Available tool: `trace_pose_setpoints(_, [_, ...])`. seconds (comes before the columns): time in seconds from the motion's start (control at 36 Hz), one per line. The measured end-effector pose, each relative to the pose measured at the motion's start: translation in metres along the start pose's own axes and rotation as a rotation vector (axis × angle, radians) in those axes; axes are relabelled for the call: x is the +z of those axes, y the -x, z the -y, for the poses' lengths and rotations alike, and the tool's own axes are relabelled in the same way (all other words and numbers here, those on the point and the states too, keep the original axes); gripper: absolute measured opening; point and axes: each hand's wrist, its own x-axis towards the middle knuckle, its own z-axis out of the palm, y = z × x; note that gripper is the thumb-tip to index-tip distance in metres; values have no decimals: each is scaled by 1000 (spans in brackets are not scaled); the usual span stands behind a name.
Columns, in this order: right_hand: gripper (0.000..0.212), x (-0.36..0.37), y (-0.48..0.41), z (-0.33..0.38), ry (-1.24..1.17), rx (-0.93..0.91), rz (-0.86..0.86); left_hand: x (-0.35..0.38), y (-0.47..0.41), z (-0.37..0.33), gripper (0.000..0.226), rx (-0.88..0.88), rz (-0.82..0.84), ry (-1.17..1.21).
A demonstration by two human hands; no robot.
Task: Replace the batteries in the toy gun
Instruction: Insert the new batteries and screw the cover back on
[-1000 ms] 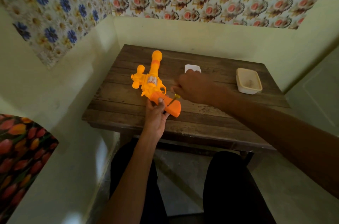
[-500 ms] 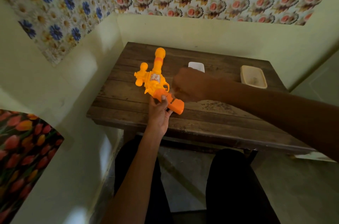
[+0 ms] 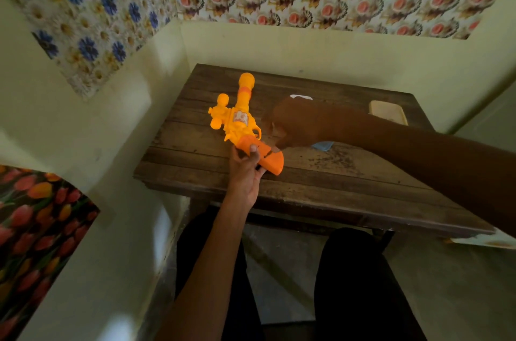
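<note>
Toy gun point(image 3: 241, 120): lies on the tabletop point(image 3: 321, 181) near its left edge, with the barrel toward the far edge and the orange grip toward the near edge.
Left hand point(image 3: 245, 173): thumb and fingers wrapped round the grip.
Right hand point(image 3: 293, 123): fingers curled, just beside the grip; contents cannot be told.
Tray point(image 3: 388, 113): far right corner.

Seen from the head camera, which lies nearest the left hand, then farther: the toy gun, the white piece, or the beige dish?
1. Toy gun: held in the left hand.
2. White piece: mid-table, beyond the right hand.
3. Beige dish: far right corner.
</note>
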Motion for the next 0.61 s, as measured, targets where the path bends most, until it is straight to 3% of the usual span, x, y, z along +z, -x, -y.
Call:
trace_pose_setpoints(0.06, [33,-4,-2,-1,-22,25,10,-1,0,0,77,1,5,11])
trace_pose_setpoints(0.19, [11,-7,-3,5,35,48,-17,0,-2,1,74,4,4,13])
trace_pose_setpoints(0.39, [36,4,2,24,184,80,-181,-1,-2,1,62,-9,-10,25])
trace_pose_setpoints(0.5, [25,15,-3,16,173,43,-265,-4,-4,2,55,-3,0,44])
trace_pose_setpoints(0.61, [30,15,-3,11,119,92,-244,-1,-2,2,55,14,-3,33])
